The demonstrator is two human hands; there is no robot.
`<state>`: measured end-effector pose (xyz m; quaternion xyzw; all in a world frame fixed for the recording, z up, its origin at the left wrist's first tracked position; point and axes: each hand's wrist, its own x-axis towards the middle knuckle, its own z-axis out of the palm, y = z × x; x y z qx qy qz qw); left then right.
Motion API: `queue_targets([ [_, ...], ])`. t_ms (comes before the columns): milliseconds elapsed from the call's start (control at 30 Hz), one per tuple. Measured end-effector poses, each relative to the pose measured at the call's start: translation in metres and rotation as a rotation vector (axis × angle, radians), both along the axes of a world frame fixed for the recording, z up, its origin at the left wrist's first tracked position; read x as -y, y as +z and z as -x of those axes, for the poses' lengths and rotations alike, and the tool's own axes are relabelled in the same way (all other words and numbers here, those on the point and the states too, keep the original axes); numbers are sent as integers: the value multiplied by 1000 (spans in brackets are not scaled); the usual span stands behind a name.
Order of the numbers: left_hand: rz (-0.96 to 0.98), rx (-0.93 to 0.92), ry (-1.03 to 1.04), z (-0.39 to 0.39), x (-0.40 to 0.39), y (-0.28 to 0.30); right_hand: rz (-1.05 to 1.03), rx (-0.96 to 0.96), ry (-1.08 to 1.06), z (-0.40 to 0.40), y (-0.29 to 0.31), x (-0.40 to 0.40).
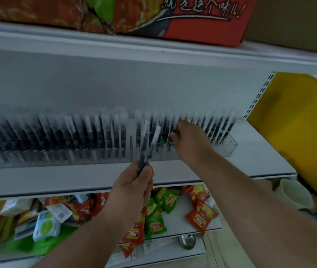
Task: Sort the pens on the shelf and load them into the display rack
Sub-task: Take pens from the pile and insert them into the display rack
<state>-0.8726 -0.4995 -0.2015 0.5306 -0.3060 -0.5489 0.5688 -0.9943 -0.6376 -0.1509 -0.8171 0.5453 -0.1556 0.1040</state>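
Note:
A long clear display rack point(229, 147) stands on the white shelf point(76, 180), filled with several upright black pens with pale caps point(88, 132). A narrow gap in the row shows near the middle. My left hand point(132, 188) grips two black pens point(150, 140) in front of the rack, their pale caps pointing up. My right hand point(187, 138) reaches into the right half of the rack, its fingertips among the pens there; the frame is blurred and I cannot tell whether it pinches one.
A red printed carton point(202, 18) sits on the top shelf. A yellow panel point(296, 120) leans at the right. Below, several red and green snack packets point(165, 213) and other small packs point(45, 223) lie on the lower shelf.

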Motion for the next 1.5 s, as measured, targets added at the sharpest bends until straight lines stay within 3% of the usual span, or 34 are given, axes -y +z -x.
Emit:
queue_targets([
  [167, 12, -35, 25, 4, 7, 4, 26, 234, -58, 16, 0, -17],
  [300, 82, 75, -39, 14, 13, 5, -315, 568, 87, 15, 12, -37],
  [400, 92, 86, -79, 22, 15, 6, -442, 747, 95, 18, 14, -37],
  [600, 42, 177, 0, 17, 15, 2, -315, 996, -8, 34, 25, -15],
  [733, 35, 152, 31, 17, 13, 3, 80, 829, -69, 42, 30, 3],
  [800, 32, 153, 30, 16, 12, 4, 146, 713, -43, 41, 27, 7],
  [1133, 18, 96, 33, 6, 9, -1, 264, 405, 93, 31, 12, 15],
  [1267, 1, 92, 29, 1, 6, -4, 144, 240, 117, 26, -8, 12],
  [1500, -9, 113, 28, -3, 6, -6, 124, 296, -48, 26, -9, 7],
])
